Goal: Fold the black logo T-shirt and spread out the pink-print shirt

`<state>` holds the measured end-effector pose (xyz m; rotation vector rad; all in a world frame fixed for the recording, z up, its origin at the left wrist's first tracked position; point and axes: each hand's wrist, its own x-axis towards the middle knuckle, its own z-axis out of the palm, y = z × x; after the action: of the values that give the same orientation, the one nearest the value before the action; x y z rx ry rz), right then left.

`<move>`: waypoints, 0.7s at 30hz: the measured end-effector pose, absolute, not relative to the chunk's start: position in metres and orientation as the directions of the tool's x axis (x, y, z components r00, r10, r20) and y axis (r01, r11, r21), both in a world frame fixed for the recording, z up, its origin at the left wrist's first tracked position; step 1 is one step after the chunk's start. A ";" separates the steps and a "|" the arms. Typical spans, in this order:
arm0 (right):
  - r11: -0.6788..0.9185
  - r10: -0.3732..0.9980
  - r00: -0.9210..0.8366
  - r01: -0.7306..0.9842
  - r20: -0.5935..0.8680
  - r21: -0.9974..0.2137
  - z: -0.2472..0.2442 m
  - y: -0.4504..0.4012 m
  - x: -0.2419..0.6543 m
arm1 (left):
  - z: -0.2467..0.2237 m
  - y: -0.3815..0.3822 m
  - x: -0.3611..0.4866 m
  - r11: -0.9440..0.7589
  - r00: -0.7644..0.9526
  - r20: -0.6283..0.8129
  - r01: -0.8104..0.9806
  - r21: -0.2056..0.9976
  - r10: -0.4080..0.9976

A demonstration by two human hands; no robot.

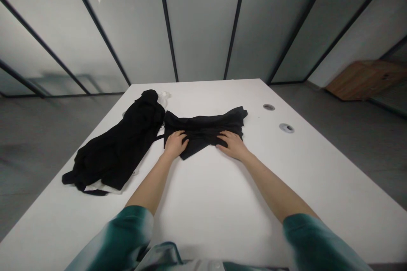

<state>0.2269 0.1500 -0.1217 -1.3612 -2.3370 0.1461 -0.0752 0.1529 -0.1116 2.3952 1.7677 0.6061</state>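
Note:
A black cloth garment (203,123) lies spread sideways across the middle of the white table, creased and partly folded, with one corner pointing toward me. My left hand (176,143) rests on its left part, fingers apart and lying on the fabric. On the right part of the same garment lies my right hand (232,145), its fingers also spread over the cloth. Left of it, a larger heap of black clothing (122,142) touches or nearly touches the garment's left edge. White fabric (102,186) shows from under the heap's near end.
The white table (216,203) extends to both sides of my arms. Two round grommets (286,128) are set in its right side. Frosted glass panels (203,21) stand behind the table. A wooden cabinet (365,79) is at the far right on the grey floor.

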 end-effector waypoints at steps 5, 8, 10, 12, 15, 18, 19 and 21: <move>0.317 0.928 -0.181 0.844 0.326 -0.433 -0.118 0.158 0.236 | -0.103 0.158 -0.080 -0.214 0.079 0.311 0.877 0.429 0.947; 0.255 0.946 -0.087 0.794 0.313 -0.552 -0.102 0.159 0.242 | -0.085 0.158 -0.080 -0.147 0.006 0.276 0.856 0.496 0.961; 0.238 0.947 -0.027 0.729 0.321 -0.642 -0.090 0.160 0.240 | -0.071 0.159 -0.075 -0.117 -0.029 0.220 0.777 0.618 0.975; 0.223 0.934 0.085 0.622 0.348 -0.750 -0.080 0.161 0.230 | -0.057 0.158 -0.064 -0.136 -0.034 0.203 0.629 0.765 0.979; 0.232 0.926 0.190 0.393 0.326 -0.890 -0.070 0.158 0.197 | -0.043 0.154 -0.036 -0.235 0.064 0.233 0.467 0.852 0.970; 0.318 0.948 -0.109 0.214 0.301 -0.924 -0.058 0.147 0.165 | -0.035 0.147 -0.014 -0.337 0.229 0.255 0.492 0.803 0.940; 0.347 0.924 -0.232 0.178 0.304 -0.921 -0.052 0.143 0.161 | -0.032 0.145 -0.013 -0.354 0.264 0.249 0.516 0.780 0.932; 0.409 0.871 -0.356 0.140 0.339 -0.902 -0.040 0.136 0.167 | -0.023 0.143 -0.026 -0.340 0.271 0.221 0.558 0.757 0.937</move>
<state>0.1665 0.1359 -0.0403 -0.8795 -1.7677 1.0227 -0.0259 0.1429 -0.0227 1.9992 1.3426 0.9029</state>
